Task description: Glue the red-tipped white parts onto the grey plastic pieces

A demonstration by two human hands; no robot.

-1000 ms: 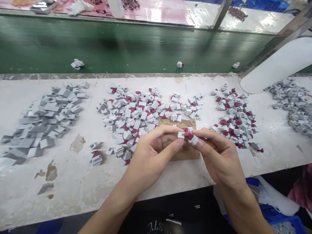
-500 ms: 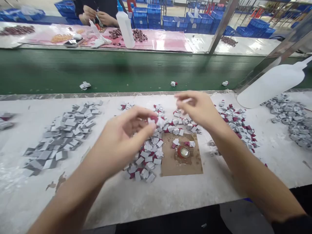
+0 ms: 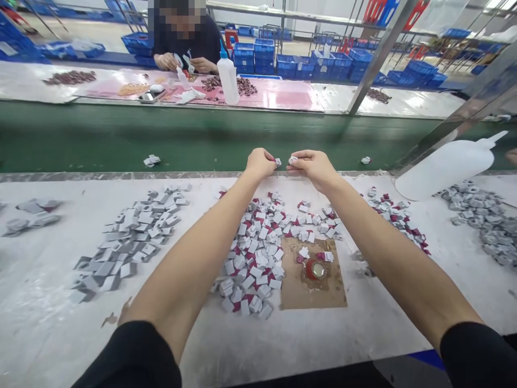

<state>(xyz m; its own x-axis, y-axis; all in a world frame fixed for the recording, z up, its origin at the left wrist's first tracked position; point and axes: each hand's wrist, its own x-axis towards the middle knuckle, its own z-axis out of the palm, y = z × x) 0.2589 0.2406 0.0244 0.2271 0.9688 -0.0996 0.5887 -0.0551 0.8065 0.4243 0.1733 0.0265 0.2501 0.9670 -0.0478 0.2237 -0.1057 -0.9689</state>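
Note:
Above the far edge of my bench, over the green strip (image 3: 210, 145), my two hands are close together. My left hand (image 3: 260, 163) is closed on a small white-and-maroon piece (image 3: 278, 161). With thumb and fingers, my right hand (image 3: 317, 168) pinches a small white piece (image 3: 293, 160); the fingers partly cover it. Below them spreads a pile of white-and-maroon pieces (image 3: 258, 237). A brown cardboard square (image 3: 315, 296) lies beside that pile, bearing a red-rimmed round cap (image 3: 318, 269) in a wet patch and a couple of small pieces.
Grey blocks (image 3: 133, 231) lie at left, more white-and-maroon pieces (image 3: 398, 215) and grey parts (image 3: 484, 221) at right. A white squeeze bottle (image 3: 448, 167) leans by a metal post (image 3: 379, 59). Loose pieces (image 3: 152, 160) sit on the green strip. Across it, a person (image 3: 186, 43) works.
Both hands have moved forward to the green strip, the left carrying its piece. The right fingers have closed on the white piece that lay on the strip. The view has tilted up.

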